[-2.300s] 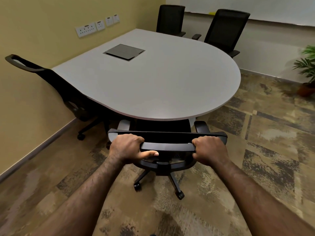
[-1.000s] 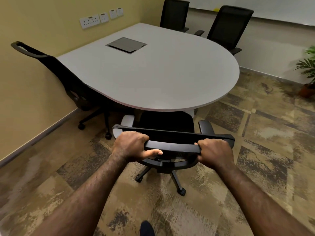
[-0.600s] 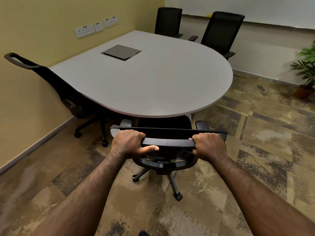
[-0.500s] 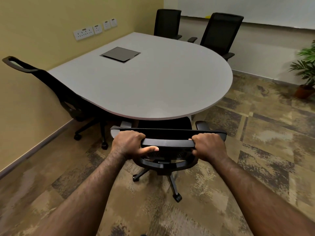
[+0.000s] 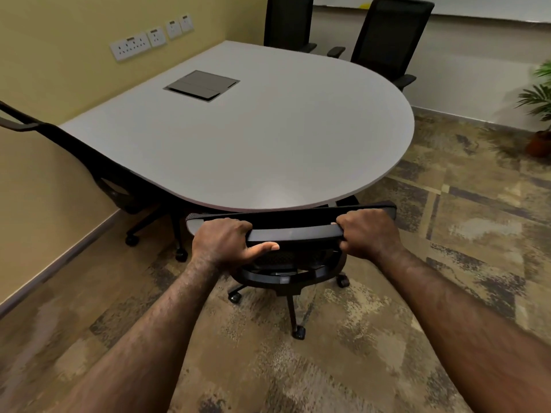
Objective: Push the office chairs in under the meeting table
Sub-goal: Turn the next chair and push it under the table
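The grey bench (image 5: 268,138), straight-edged along the yellow wall and rounded at its near end, occupied the centre of the view on patterned carpet (image 5: 387,338). A closed dark cover plate (image 5: 201,85) sat flush in the bench top near the wall.

Four black office chairs stood around the bench. The near chair (image 5: 293,234) stood at the rounded end, its seat hidden under the bench edge and its backrest top just short of that edge; three castors were visible on the carpet. The left chair (image 5: 98,171) stood tilted between the wall and the bench. Two far chairs (image 5: 287,20) (image 5: 390,34) stood at the opposite side, backrests upright and close to the bench edge.

The left hand (image 5: 222,242) gripped the top rail of the near chair's backrest, fingers curled over it and thumb extended beneath. The right hand (image 5: 368,234) gripped the same rail at its right end, fingers wrapped round it.

A potted plant (image 5: 538,114) stood at the right edge. Wall sockets (image 5: 150,38) were mounted above the bench.
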